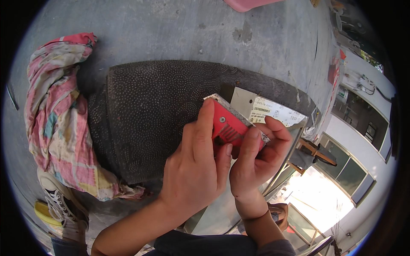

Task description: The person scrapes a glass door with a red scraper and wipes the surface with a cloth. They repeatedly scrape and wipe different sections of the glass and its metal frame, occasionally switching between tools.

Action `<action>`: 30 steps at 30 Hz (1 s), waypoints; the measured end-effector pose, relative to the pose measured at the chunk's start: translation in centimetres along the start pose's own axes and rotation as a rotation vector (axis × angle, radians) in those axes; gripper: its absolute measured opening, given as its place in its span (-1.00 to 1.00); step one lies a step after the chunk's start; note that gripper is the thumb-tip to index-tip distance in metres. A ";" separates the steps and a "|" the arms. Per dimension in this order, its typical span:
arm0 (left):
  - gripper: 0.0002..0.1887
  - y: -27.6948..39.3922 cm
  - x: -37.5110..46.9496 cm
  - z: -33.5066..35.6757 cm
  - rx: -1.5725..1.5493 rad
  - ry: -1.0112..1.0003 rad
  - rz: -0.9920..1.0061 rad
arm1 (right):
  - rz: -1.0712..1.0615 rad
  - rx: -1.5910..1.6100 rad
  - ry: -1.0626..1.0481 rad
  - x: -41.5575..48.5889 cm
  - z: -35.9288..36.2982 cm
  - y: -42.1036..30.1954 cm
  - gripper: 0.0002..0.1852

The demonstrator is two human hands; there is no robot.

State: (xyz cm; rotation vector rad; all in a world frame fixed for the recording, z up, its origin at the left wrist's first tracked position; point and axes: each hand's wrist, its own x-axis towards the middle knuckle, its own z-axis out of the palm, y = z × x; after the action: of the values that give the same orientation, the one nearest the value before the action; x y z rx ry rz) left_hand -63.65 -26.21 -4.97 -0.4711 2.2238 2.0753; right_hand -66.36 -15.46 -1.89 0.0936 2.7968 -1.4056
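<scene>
Between both of my hands is a small red block-like tool [229, 123] with a metal screw, ribbed slots and a rough, speckled grey edge strip. My left hand [192, 166] grips its left and lower side, index finger along the end. My right hand [259, 156] pinches the lower right end between thumb and fingers. Just behind the tool, a flat metal plate [241, 102] with a small hole lies at the right part of a dark dotted mat [153, 112]. A silvery sheet bearing print [278, 112] covers the plate's right part.
A crumpled checked cloth [61, 121] lies left of the mat on the grey surface [153, 32]. Below it are a laced shoe [61, 198] and a yellow object [45, 211]. A pink plastic item [246, 4] is at the top. A wooden stool [312, 153] stands at the right.
</scene>
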 end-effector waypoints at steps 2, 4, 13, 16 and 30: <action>-0.20 -0.7 0.2 -0.3 0.102 -0.066 0.227 | 0.020 -0.020 -0.009 -0.2 -0.3 0.2 -0.56; -0.23 -0.7 0.8 0.2 0.170 -0.078 0.209 | -0.032 -0.018 -0.027 -0.1 -0.6 0.6 -0.54; -0.33 -2.1 0.7 1.3 0.339 -0.092 0.278 | -0.186 0.204 0.034 -0.1 -1.1 4.3 -0.59; -0.33 -2.4 0.7 1.8 0.323 -0.089 0.292 | -0.110 0.237 0.108 -0.2 -0.2 5.5 -0.64; -0.32 -2.8 1.0 2.2 0.320 -0.061 0.289 | -0.034 0.279 0.166 -0.1 0.0 5.8 -0.70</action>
State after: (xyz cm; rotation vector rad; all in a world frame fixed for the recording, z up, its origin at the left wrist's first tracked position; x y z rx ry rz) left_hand -64.26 -24.36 -8.13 -0.0656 2.6499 1.7578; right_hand -65.95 -12.03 -6.55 0.1727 2.7165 -1.8701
